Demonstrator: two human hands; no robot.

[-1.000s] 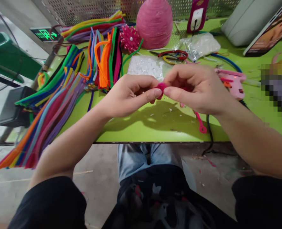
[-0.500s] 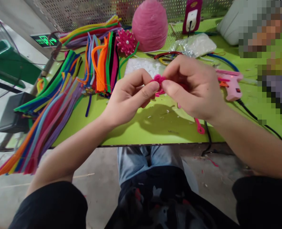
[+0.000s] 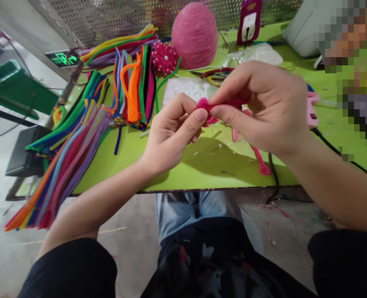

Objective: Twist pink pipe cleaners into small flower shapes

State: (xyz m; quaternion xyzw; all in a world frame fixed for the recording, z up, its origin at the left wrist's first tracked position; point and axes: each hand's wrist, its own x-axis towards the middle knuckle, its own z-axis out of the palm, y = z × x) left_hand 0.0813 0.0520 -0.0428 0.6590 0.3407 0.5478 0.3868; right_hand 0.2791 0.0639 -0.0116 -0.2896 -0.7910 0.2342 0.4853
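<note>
Between my two hands is a bright pink pipe cleaner (image 3: 203, 104), coiled small at one end. My left hand (image 3: 175, 132) pinches the coil between thumb and forefinger. Just beside it, my right hand (image 3: 261, 107) grips the straighter length, which runs back under its fingers. Below, on the table, lie more pink pipe cleaner pieces; one (image 3: 259, 159) ends in a small loop near the front edge. A pink flower (image 3: 165, 58) with a pearl-like centre rests beyond my left hand, next to a large pink dome wrapped in strands (image 3: 195, 35).
Bundles of coloured pipe cleaners (image 3: 136, 89) cover the left side of the green table (image 3: 171, 176), one hanging over its edge. A clear bag of white bits (image 3: 183, 89) lies behind my hands. A pink glue gun (image 3: 312, 109), partly hidden, sits right, its black cord trailing.
My right hand has risen slightly and shifted right, drawing out a length of the pink pipe cleaner. The glue gun is now mostly covered by that hand. My left hand keeps its pinch.
</note>
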